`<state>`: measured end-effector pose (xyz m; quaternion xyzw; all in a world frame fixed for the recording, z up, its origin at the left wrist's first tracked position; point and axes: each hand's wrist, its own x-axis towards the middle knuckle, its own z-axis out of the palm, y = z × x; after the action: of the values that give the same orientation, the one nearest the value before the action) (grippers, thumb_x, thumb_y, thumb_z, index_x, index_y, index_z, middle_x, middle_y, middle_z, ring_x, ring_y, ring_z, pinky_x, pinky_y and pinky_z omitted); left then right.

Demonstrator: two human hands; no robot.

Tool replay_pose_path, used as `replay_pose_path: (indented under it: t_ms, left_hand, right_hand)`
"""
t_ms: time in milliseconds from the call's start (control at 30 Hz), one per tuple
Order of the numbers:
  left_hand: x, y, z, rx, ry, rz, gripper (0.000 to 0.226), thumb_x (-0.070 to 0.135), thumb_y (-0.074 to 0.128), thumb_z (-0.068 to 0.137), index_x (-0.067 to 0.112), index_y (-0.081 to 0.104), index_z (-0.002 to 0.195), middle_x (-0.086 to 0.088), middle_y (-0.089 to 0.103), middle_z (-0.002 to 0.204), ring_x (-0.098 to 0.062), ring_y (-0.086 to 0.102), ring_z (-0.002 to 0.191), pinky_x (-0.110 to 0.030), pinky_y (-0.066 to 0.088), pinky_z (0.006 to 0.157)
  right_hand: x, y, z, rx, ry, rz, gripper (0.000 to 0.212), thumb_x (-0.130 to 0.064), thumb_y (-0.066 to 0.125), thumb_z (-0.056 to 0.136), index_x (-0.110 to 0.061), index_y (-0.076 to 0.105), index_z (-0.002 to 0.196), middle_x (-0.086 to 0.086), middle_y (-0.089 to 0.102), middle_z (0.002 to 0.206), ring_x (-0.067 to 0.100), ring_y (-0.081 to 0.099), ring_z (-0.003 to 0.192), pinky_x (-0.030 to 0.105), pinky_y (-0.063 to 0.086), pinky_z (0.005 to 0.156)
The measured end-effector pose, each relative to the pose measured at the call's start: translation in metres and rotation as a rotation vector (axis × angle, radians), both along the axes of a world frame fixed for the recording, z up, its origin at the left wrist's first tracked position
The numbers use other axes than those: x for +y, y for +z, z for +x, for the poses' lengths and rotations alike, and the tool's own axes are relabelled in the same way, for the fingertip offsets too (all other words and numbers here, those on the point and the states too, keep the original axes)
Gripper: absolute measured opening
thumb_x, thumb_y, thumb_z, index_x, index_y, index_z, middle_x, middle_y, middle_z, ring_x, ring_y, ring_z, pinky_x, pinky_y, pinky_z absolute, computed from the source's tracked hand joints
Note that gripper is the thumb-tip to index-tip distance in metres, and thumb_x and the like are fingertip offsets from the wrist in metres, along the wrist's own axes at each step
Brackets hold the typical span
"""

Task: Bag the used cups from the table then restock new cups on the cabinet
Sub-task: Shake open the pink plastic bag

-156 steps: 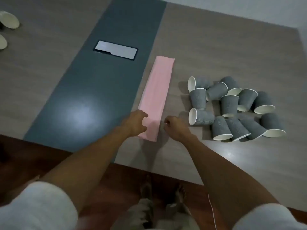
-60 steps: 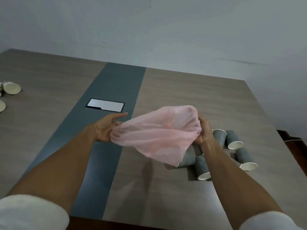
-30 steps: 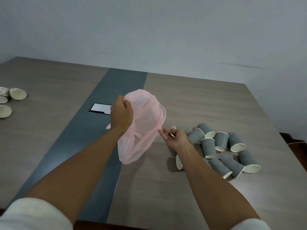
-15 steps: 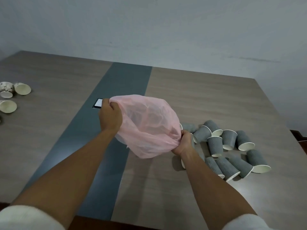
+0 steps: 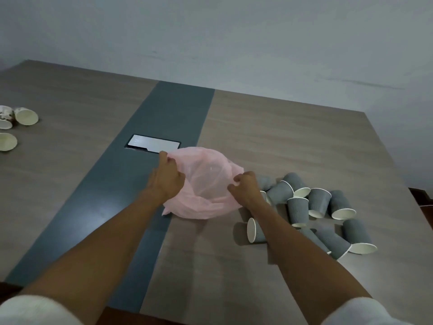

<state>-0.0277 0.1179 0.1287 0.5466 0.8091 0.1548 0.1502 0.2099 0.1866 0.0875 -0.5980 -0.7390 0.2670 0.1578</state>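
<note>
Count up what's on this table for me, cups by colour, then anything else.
Grey paper cups: 10 in view; the right arm may hide more
Cream cups: 3
Pink plastic bag: 1
Shiny rectangular panel: 1
Total: 15 in view

Wood table (image 5: 281, 127) (grey wall (image 5: 234, 38) behind)
</note>
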Motion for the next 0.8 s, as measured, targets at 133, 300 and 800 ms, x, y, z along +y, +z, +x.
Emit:
replay_pose_path:
  t_ms: [133, 300, 800]
  left_hand:
    - [0.006, 0.002, 0.004, -0.021, 0.014, -0.123, 0.069, 0.001, 0.067, 0.085, 0.011, 0.026, 0.139, -0.015, 0.024, 0.148, -0.036, 0.060, 0.086, -0.051, 0.055, 0.083]
    - [0.028, 0.039, 0.022, 0.068, -0.015, 0.615, 0.078, -0.005, 0.052, 0.094, 0.014, 0.012, 0.159, -0.002, -0.003, 0.167, -0.040, 0.058, 0.099, -0.047, 0.053, 0.075]
    - [0.015, 0.017, 0.021, -0.345, -0.015, -0.190, 0.142, -0.011, 0.074, 0.071, 0.042, -0.031, 0.152, 0.012, -0.027, 0.165, -0.033, 0.054, 0.104, -0.029, 0.056, 0.046]
  right_hand:
    - [0.016, 0.015, 0.010, -0.175, 0.106, -0.080, 0.046, -0.002, 0.062, 0.086, 0.007, 0.054, 0.130, 0.023, 0.037, 0.145, 0.038, 0.048, 0.127, 0.025, 0.035, 0.104]
    - [0.041, 0.066, 0.004, 0.393, -0.098, 0.749, 0.064, 0.011, 0.045, 0.096, 0.013, 0.018, 0.154, 0.016, 0.012, 0.164, 0.028, 0.018, 0.154, 0.034, 0.019, 0.125]
    - [0.085, 0.021, 0.046, 0.029, 0.274, -0.024, 0.101, 0.011, 0.059, 0.082, 0.000, -0.007, 0.159, 0.009, -0.020, 0.168, 0.019, -0.007, 0.156, 0.020, 0.008, 0.119]
